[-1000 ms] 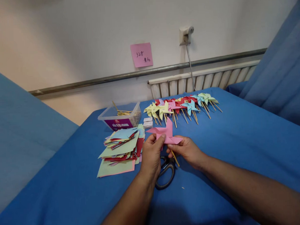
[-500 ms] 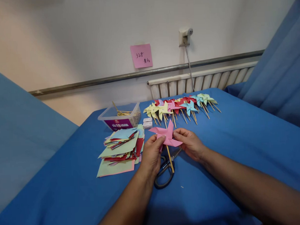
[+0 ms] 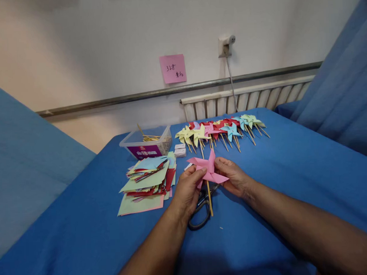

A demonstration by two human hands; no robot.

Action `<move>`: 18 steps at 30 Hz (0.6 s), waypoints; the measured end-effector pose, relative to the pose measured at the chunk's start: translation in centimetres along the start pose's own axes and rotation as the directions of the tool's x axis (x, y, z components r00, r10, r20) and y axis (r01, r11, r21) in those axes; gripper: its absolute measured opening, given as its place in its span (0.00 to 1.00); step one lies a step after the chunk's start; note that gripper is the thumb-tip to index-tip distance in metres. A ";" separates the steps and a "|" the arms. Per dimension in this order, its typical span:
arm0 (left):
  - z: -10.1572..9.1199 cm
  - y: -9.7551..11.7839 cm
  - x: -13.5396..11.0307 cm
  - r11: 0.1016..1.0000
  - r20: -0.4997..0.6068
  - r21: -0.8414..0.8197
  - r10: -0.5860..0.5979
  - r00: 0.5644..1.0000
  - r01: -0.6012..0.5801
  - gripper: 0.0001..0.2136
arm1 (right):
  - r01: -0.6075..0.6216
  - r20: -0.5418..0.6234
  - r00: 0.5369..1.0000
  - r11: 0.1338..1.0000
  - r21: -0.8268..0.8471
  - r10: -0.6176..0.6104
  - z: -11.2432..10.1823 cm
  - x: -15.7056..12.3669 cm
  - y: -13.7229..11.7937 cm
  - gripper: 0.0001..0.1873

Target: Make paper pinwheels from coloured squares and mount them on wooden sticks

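Note:
Between my hands is a pink paper pinwheel (image 3: 214,177) on a thin wooden stick (image 3: 209,198) that points down toward me. My left hand (image 3: 189,190) is closed on it, the thumb pressed near the pinwheel's middle. At its right side, my right hand (image 3: 234,178) pinches the paper with thumb and fingers. Black-handled scissors (image 3: 200,221) lie on the blue cloth below, partly hidden by the stick and my left hand. Something white (image 3: 188,166) shows just behind my left fingers; its kind is unclear.
Stacked coloured paper (image 3: 146,185) lies at left, before a clear plastic tub (image 3: 165,143) of wooden sticks. Small white boxes (image 3: 180,151) stand beside it. Finished pinwheels (image 3: 231,131) in several colours lie in a row at the back. Blue curtains (image 3: 341,80) hang on both sides.
The pinwheel has shifted slightly right and down in my hands, and its blades have turned a little. A white edge now shows behind my left hand.

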State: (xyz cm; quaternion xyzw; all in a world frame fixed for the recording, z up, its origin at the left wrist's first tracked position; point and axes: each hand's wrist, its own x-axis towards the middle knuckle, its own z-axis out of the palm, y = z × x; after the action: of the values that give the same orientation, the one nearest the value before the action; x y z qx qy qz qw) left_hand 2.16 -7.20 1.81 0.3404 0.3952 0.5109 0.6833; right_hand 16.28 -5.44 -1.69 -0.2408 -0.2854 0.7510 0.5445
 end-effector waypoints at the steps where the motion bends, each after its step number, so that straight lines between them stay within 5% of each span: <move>1: 0.0 0.0 0.0 1.000 0.016 -0.009 -0.024 1.000 0.024 0.10 | -0.001 0.012 1.000 1.000 0.007 0.001 -0.1 0.1 0.0 0.16; 18: 0.1 -0.1 -0.1 0.995 0.028 0.035 -0.096 0.995 0.095 0.10 | -0.035 -0.002 0.999 0.999 0.001 0.035 0.2 -0.5 -1.5 0.14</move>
State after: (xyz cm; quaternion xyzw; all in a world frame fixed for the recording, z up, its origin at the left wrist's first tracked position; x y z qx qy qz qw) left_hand 2.31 -7.32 1.78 0.3402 0.4094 0.4660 0.7068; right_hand 17.30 -5.55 -0.48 -0.2461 -0.2804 0.7603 0.5317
